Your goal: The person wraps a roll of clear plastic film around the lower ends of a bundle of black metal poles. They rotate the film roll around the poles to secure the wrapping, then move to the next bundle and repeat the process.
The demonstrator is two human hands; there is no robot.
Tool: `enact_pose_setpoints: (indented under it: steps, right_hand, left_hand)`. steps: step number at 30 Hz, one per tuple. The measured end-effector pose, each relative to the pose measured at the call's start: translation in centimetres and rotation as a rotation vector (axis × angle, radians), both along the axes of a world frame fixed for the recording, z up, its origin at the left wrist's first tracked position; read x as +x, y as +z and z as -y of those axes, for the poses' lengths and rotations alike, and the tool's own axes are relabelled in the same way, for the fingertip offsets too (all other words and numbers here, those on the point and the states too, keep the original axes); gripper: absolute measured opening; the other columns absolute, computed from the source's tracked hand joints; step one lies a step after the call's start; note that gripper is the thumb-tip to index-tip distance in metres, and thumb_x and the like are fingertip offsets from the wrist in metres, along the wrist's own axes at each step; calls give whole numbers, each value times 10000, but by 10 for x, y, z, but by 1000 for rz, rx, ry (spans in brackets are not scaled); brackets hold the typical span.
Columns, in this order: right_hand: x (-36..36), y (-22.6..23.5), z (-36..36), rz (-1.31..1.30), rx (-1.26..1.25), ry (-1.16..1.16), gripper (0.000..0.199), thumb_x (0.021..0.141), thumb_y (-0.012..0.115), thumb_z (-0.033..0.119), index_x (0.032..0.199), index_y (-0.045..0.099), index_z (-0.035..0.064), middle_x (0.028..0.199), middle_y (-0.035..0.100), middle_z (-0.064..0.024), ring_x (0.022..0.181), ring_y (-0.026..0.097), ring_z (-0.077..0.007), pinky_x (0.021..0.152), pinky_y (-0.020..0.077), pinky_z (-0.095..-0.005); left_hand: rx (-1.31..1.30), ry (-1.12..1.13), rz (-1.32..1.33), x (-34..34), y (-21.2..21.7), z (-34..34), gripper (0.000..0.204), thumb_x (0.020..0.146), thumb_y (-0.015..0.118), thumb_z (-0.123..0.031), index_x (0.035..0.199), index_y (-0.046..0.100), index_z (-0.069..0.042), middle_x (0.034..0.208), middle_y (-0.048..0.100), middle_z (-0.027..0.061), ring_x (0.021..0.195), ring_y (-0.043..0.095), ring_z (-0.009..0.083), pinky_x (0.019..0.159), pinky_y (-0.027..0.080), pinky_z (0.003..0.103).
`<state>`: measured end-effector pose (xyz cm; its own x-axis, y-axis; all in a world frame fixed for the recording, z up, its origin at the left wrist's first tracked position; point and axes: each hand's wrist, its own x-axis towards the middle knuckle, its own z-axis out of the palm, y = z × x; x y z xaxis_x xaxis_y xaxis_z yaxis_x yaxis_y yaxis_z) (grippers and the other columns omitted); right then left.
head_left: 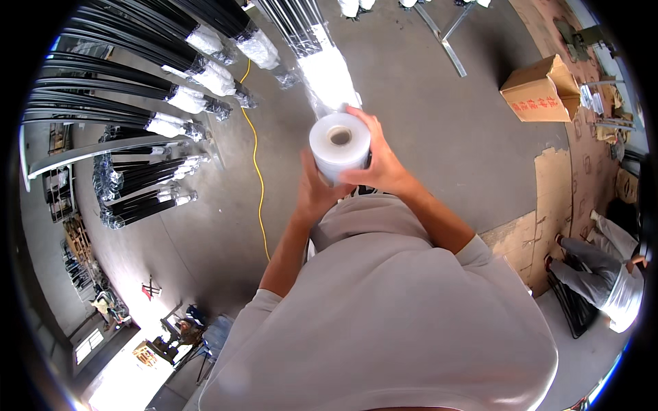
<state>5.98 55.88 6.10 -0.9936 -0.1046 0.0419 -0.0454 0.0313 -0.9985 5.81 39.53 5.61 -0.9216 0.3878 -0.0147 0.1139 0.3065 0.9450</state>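
Both my hands hold a white roll of clear stretch film (339, 146) upright in front of my chest. My right hand (381, 163) wraps its right side and top edge, fingers curled over it. My left hand (314, 193) supports it from below and the left. A sheet of film (327, 75) runs from the roll up to a bundle of long black profiles (296, 27) whose end is wrapped in clear plastic.
Several more bundles of black profiles with wrapped ends (192, 96) lie on racks at the left. A yellow cable (258, 178) crosses the grey concrete floor. A cardboard box (541, 90) stands at the upper right; flattened cardboard (552, 198) lies beside a crouching person (606, 270).
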Motion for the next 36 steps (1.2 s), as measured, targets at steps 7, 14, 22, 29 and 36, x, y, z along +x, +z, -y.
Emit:
enact_pose_setpoints:
  steps: [7,14,22,29,36]
  right_hand:
    - [19,12,-10,18,-118,-35,937,542,789,234,1262,230,14,1152,413,-129,1112,406,-219,939,328,-327]
    - [36,10,-18,122,-149,-224,888,511,811,210,1192,280,3,1089,467,-107,1030,467,-180,885,383,-310]
    - [40,11,-67,144,51,-348,843,485,823,217,1144,348,-6,1048,522,-137,997,515,-203,863,425,-324]
    - [-81,-59,-148,-6,145,-287,707,564,759,192,1147,428,-31,1048,560,-147,958,557,-227,843,454,-328]
    - [-113,-87,-19,529,-808,258,481,715,586,117,1148,462,-54,1075,553,-151,948,557,-249,786,476,-327]
  left_hand:
    - [-52,-81,-62,16,0,-12,763,665,719,-170,1252,254,-24,1162,417,141,1058,452,250,870,386,361]
    - [21,14,-63,-85,19,8,579,784,629,-305,1216,410,12,1165,507,136,1112,456,211,912,361,312]
    - [334,132,160,-110,-4,-62,463,749,658,-196,1122,487,19,1029,569,91,934,536,153,822,400,276]
    - [341,93,221,-82,21,-70,369,765,639,-162,1041,507,45,961,581,80,865,544,127,768,422,272]
    - [215,168,62,-71,34,-59,367,792,597,-187,1053,502,53,938,587,110,856,552,152,752,432,282]
